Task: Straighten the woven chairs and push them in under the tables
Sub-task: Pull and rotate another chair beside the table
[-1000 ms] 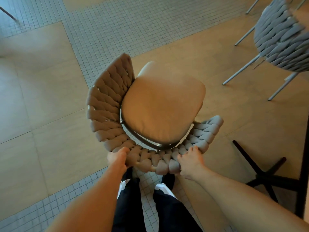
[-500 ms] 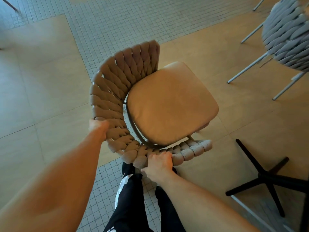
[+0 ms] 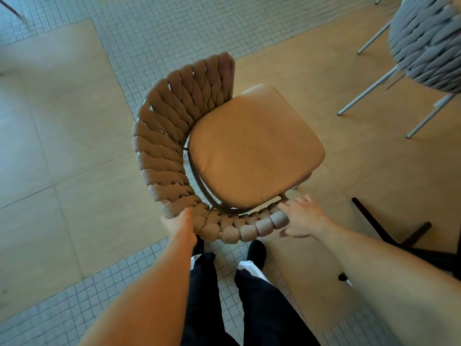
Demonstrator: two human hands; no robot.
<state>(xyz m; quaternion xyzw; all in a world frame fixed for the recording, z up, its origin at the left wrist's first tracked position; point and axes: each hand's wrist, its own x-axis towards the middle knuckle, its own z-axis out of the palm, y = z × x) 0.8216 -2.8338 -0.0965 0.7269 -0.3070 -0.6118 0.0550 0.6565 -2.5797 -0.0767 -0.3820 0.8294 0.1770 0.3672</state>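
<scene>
A: Start at the grip. What does each hand have?

B: The left hand [image 3: 181, 224] is closed on the near rim of the woven chair [image 3: 174, 136], fingers wrapped over the braided band. The right hand [image 3: 300, 216] sits at the band's right end with fingers spread and loose. It touches the weave, but whether it truly holds I cannot tell, since it is blurred.

A: And the chair itself?

B: It stands on the floor [image 3: 62, 146] straight ahead of the person's legs [image 3: 249, 308]. Its curved back wraps the left and near sides of the tan cushion [image 3: 254, 148], and the open front faces up and to the right.

A: How far along is the job, then?

B: I judge it midway for this chair. It is gripped and angled, but not under any worktop. Right of the chair, near the right hand, lies a dark cross-shaped base [image 3: 389, 228], probably a table foot. If so, the chair needs more turning and then a push in.

A: Anything else left?

B: A grey woven chair [image 3: 429, 41] stands well beyond the cushion, upper right, cut off by the edge. Whether it is tucked in cannot be seen.

A: What is hidden?

B: No worktop surface shows at all. The tan chair's legs are mostly under the seat, and the left fingertips are behind the band.
</scene>
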